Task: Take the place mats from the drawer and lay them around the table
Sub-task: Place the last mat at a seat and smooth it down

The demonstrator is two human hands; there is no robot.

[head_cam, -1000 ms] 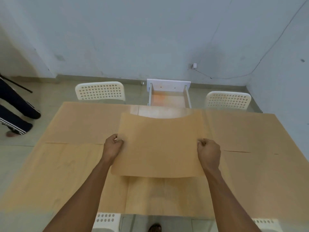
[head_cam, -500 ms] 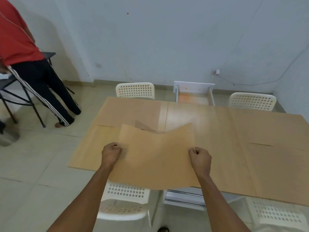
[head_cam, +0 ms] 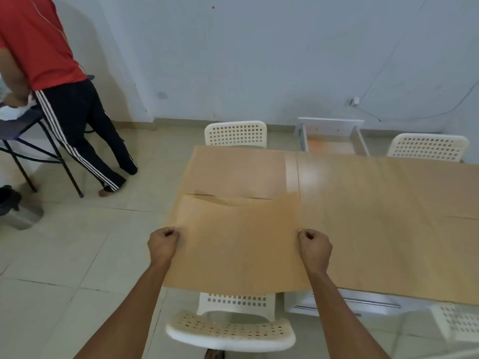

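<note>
I hold a tan place mat (head_cam: 237,244) by its two side edges over the near left corner of the table (head_cam: 311,172). My left hand (head_cam: 162,244) grips the mat's left edge and my right hand (head_cam: 315,246) grips its right edge. The mat's far edge sags a little in the middle. Other tan mats lie flat on the table: one at the far left (head_cam: 238,172) and more across the right side (head_cam: 401,229). An open white drawer (head_cam: 331,136) stands beyond the table's far edge; I cannot tell what lies in it.
White perforated chairs stand around the table: one just below my hands (head_cam: 230,330), two at the far side (head_cam: 236,133) (head_cam: 427,147). A person in a red shirt (head_cam: 51,73) stands at a folding table far left. A metal bin (head_cam: 20,211) sits on the tiled floor.
I have moved left along the table with the mat. The mat went from over the table's middle to its near left corner and hangs lower and flatter now.
</note>
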